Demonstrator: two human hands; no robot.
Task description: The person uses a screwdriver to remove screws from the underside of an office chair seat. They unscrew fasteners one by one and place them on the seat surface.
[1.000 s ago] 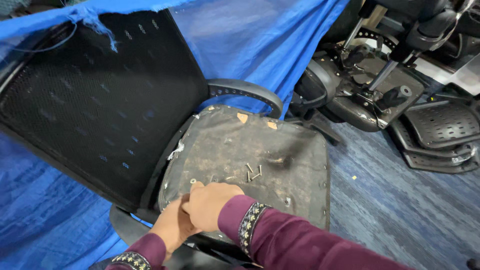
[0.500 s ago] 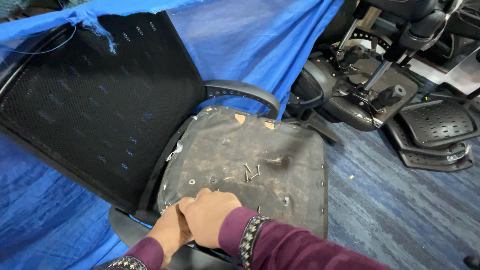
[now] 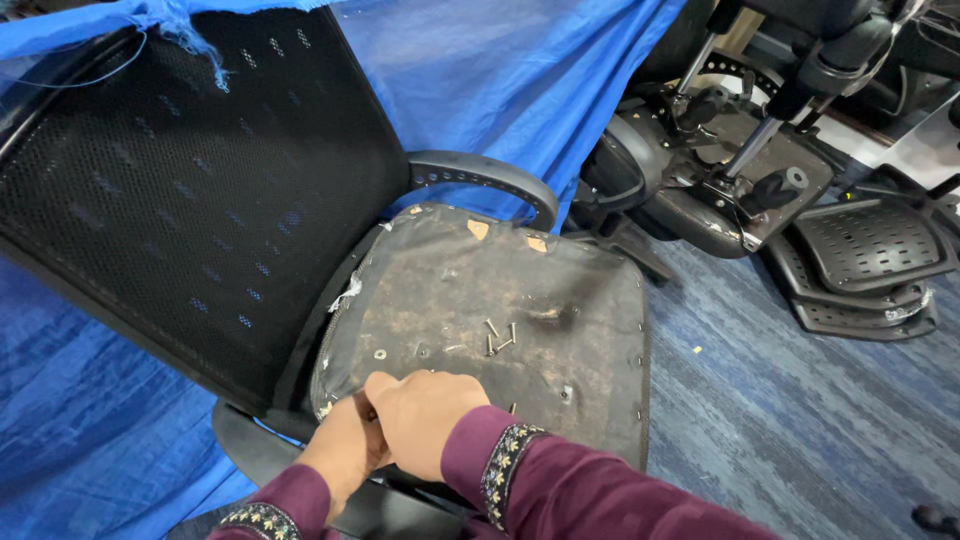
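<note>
Maroon-sleeved, both hands meet at the near edge of the worn seat base [image 3: 560,290], which lies against the mesh backrest [image 3: 190,190]. Right hand [image 3: 425,415] is curled closed over the left hand [image 3: 345,455]; what they grip is hidden. Loose screws [image 3: 498,338] lie mid-seat, near the hands.

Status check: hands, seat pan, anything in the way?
Both hands, left hand and right hand, bunched at seat pan near edge. Grip contents hidden. Loose screws lie beyond knuckles.
</note>
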